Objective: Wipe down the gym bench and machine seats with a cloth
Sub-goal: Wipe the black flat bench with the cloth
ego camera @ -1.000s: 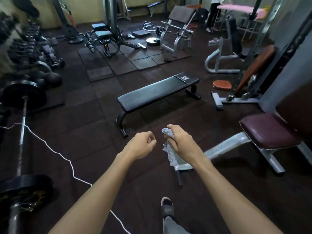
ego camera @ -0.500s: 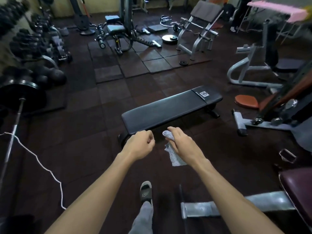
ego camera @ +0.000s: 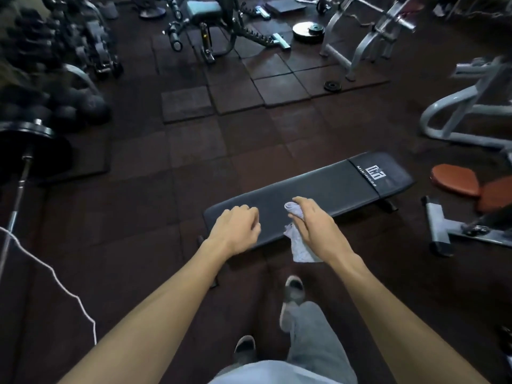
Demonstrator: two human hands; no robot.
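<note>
Head view, only one. Step in hand, by my read: the approach to the bench (ego camera: 310, 202), cloth ready, wiping not yet begun. The flat black bench lies across the middle of the floor, its logo end toward 2 o'clock, its near end right under the hands. The right hand (ego camera: 315, 227) holds the cloth (ego camera: 300, 245), fingers curled round it; one rolled end pokes out at the top, the rest hangs down below the palm. The cloth looks to be above the pad, though I cannot tell whether it touches. The left hand (ego camera: 235, 230) is a loose fist holding nothing, just beside the right at 9 o'clock of it.

Next move, likely: lower the cloth flat onto the pad's near end and sweep toward the logo end. It calls for spreading the bunched cloth first, or only a narrow strip gets wiped.

Counts:
- One bench
- One cloth
- Two hands
- Two feet at 6 o'clock
- One barbell (ego camera: 16, 195) at 9 o'clock
- One white cord (ego camera: 55, 275) at 8 o'clock
- One blue padded seat (ego camera: 203, 9) at 12 o'clock
- Two orange pads (ego camera: 454, 181) at 3 o'clock
- Two loose weight plates, large (ego camera: 309, 31) and small (ego camera: 332, 85), near 1 o'clock

Dumbbells at 10 o'clock are too dim to count.
</note>
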